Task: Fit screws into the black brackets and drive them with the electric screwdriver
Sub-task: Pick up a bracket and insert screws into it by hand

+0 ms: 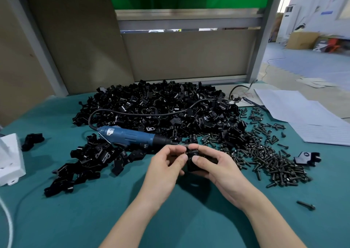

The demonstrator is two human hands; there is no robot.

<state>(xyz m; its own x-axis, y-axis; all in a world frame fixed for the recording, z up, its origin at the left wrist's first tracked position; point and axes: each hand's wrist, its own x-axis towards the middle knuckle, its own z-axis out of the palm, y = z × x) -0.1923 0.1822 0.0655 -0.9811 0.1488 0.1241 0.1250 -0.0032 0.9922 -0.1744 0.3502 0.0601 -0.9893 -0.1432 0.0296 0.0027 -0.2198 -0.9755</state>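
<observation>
Step in hand: screw fitting. The right hand [217, 170] grips one bracket [191, 167] between curled fingers and thumb, holding it just above the mat [94, 209] at centre. The left hand [166, 166] pinches at the bracket's upper edge with thumb and forefinger. The item pinched is most likely a screw being started in its hole (too small and too covered to confirm). Both hands touch the same bracket.

The screwdriver [128, 136] lies on its side just beyond the hands, untouched, with its bit end pointing toward them. Its cord loops back over the pile [151, 99] of brackets. Loose screws [265, 156] are spread to the right of the hands.

Next move, as judged: seat the screw straight in the hole, then free one hand to take up the screwdriver. Hold the bracket firm with the screw head exposed, so that the bit engages squarely. A tilted screw risks cross-threading or dropping out.
</observation>
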